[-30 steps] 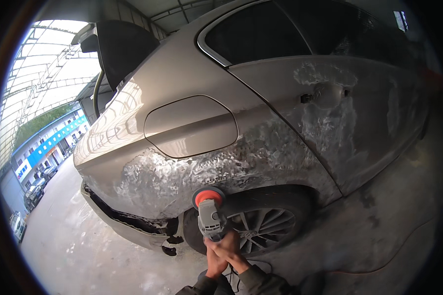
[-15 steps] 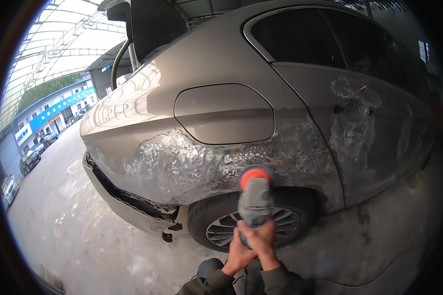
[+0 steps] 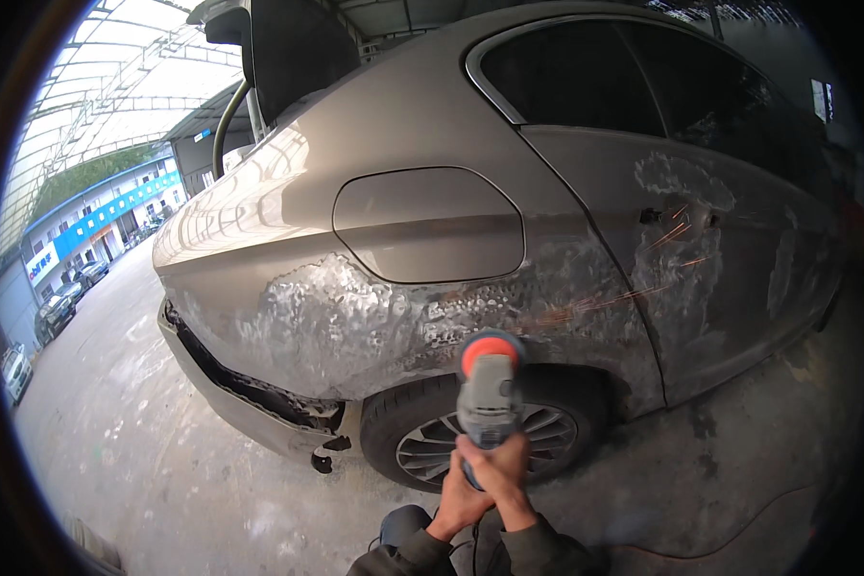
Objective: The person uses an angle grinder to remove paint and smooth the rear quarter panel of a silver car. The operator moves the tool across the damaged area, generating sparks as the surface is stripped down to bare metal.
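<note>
Overhead, a pale lattice roof [image 3: 115,91] spans the workshop, above a stained concrete floor [image 3: 144,384]; dark rounded edges cut off the surroundings. A bronze-grey car [image 3: 384,125] fills most of the view, side-on, its front lost in shadow at the right and its raised boot lid [image 3: 302,58] cropped at the top. Outside at far left stands a small, distant blue-and-white building [image 3: 101,226]. Below the car's fuel flap [image 3: 432,230], a rough bare-metal patch [image 3: 346,312] spreads over the rear panel. The rear wheel [image 3: 384,427] is partly covered by a grey power tool [image 3: 491,398], which points up at the panel just above the wheel arch. The left hand [image 3: 459,501] and right hand [image 3: 504,468] are wrapped together around its handle, right above left; several fingers are hidden. The tool's red-centred disc [image 3: 488,351] is blurred, and I cannot see exactly where it meets the metal. Thin orange sparks [image 3: 677,231] streak rightward across the door.
</note>
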{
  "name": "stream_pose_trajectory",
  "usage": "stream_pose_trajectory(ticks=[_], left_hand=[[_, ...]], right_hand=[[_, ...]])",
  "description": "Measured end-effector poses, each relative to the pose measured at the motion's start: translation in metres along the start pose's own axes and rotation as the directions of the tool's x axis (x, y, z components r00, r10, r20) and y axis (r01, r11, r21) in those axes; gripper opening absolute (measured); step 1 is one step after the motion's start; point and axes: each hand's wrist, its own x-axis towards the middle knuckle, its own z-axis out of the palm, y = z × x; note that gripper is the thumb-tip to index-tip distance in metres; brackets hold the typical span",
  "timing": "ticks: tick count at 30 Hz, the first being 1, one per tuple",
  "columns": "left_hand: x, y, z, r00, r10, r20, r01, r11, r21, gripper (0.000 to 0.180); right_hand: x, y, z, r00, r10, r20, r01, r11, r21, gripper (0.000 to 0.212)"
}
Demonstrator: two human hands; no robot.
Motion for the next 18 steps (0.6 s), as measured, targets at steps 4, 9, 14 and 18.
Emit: stream_pose_trajectory(ticks=[4,9,14,18], left_hand=[[-0.001,-0.005,-0.020,0.999,-0.042,0.032,0.042,0.999,-0.002,0.077],[-0.001,-0.009,-0.006,0.999,-0.003,0.051,0.006,0.998,-0.068,0.083],[0.002,0.020,0.005,0.982,-0.115,0.150,0.115,0.993,0.009,0.092],[0.010,-0.012,0.002,0.997,-0.042,0.065,0.048,0.994,-0.095,0.095]], right_hand=[[-0.004,-0.004,0.035,0.989,-0.045,0.141,0.089,0.942,-0.324,0.053],[-0.004,-0.004,0.015,1.000,-0.007,0.006,0.008,0.981,-0.195,0.053],[0.005,0.002,-0.009,0.996,-0.022,-0.084,0.011,0.991,-0.130,0.050],[0.005,-0.022,0.010,0.999,-0.049,0.006,0.048,0.950,-0.307,0.052]])
